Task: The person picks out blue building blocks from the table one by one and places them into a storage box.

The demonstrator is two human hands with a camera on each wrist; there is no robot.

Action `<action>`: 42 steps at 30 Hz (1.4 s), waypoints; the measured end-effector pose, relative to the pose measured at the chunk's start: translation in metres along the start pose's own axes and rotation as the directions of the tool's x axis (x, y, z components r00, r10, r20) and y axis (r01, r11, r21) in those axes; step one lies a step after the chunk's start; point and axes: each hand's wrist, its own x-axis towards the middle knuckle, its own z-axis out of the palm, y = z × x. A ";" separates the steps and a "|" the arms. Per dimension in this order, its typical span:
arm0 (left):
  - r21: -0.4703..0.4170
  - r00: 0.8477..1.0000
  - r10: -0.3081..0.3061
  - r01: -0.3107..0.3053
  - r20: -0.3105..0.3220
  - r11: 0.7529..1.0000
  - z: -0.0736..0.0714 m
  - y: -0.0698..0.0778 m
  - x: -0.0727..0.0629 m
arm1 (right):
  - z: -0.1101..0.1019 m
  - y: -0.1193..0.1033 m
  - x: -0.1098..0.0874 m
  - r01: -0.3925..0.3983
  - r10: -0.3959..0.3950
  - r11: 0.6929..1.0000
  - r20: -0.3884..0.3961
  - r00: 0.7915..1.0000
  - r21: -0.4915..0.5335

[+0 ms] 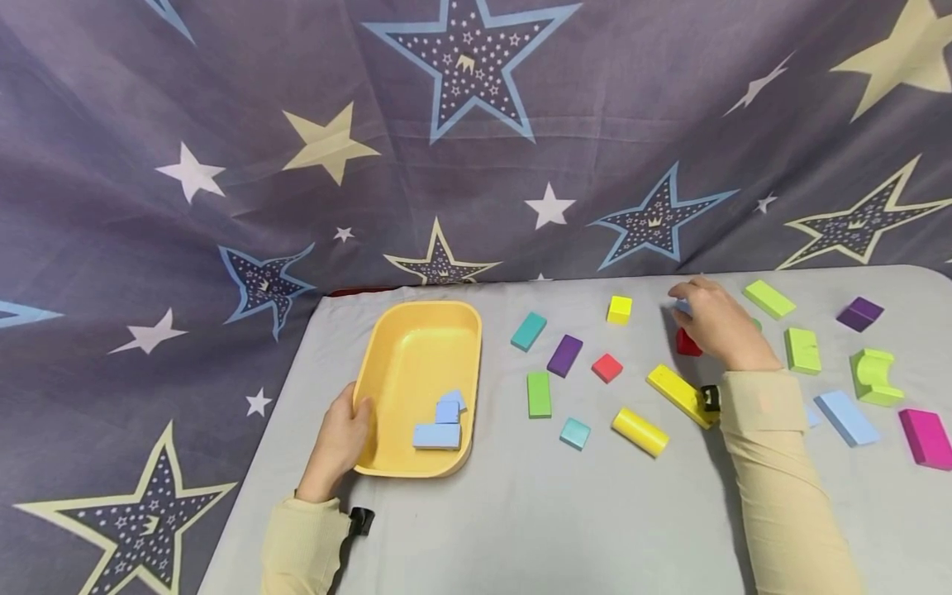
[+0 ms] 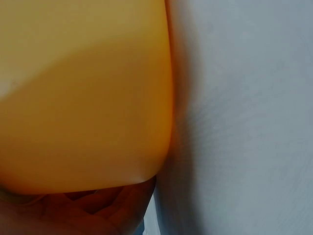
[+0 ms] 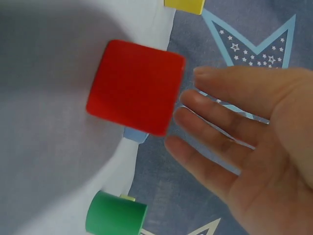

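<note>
My left hand (image 1: 340, 434) grips the near left side of a yellow plastic tub (image 1: 402, 355), thumb over the rim and fingers against the outside wall. Several light-blue blocks, among them a long block (image 1: 437, 436), lie in the tub's near right corner. Over the back of the table, my right hand (image 1: 721, 322) reaches above a light-blue block (image 1: 682, 307), which its fingers partly cover. A red block (image 3: 137, 88) stands just in front of the fingertips in the right wrist view and hides most of that blue block. The right fingers are extended, with nothing between them and the thumb.
Loose blocks are spread around the right arm: a yellow plank (image 1: 680, 395), a yellow cylinder (image 1: 640, 431), a purple block (image 1: 565, 355), a light-blue plank (image 1: 846, 418) and a magenta block (image 1: 925, 438). A green cylinder (image 3: 116, 214) stands near the right hand. A star-patterned cloth (image 1: 476, 182) hangs behind the table.
</note>
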 end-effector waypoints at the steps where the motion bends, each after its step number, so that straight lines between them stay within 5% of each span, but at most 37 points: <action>1: -0.002 1.000 -0.002 0.002 0.001 1.000 0.000 0.000 0.000 | 0.000 0.001 0.000 -0.008 0.008 1.000 0.003 1.000 0.003; 32: -0.005 1.000 -0.006 0.006 0.007 1.000 -0.002 0.002 -0.004 | 0.002 0.014 0.008 -0.073 0.073 0.997 0.058 0.996 0.007; 42: -0.008 1.000 -0.008 0.008 0.012 1.000 -0.001 0.003 -0.003 | 0.000 0.026 0.007 -0.107 0.103 0.994 0.130 0.986 0.025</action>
